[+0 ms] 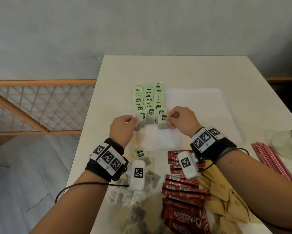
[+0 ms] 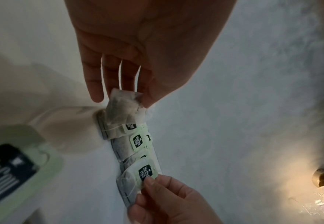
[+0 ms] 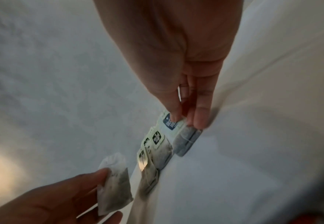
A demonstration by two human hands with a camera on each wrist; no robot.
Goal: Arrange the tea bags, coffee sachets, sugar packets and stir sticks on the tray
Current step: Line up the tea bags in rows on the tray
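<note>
A white tray (image 1: 206, 107) lies mid-table. Three rows of green-tagged tea bags (image 1: 148, 97) run along its left side. At the near end of the left row, my left hand (image 1: 133, 118) pinches a tea bag (image 1: 139, 123) by its top edge, and the bag (image 2: 124, 106) hangs tilted just over that row. My right hand (image 1: 169, 119) pinches the tag of the nearest tea bag (image 1: 163, 123) in the right row; the bag (image 3: 184, 139) lies on the tray. Both hands show in each wrist view.
Near me lie a heap of loose tea bags (image 1: 133, 196), red coffee sachets (image 1: 184, 200) and brown sugar packets (image 1: 223, 200). Red stir sticks (image 1: 273, 159) and a glass jar (image 1: 288, 142) sit at the right. The table's left edge (image 1: 84, 149) drops to the floor.
</note>
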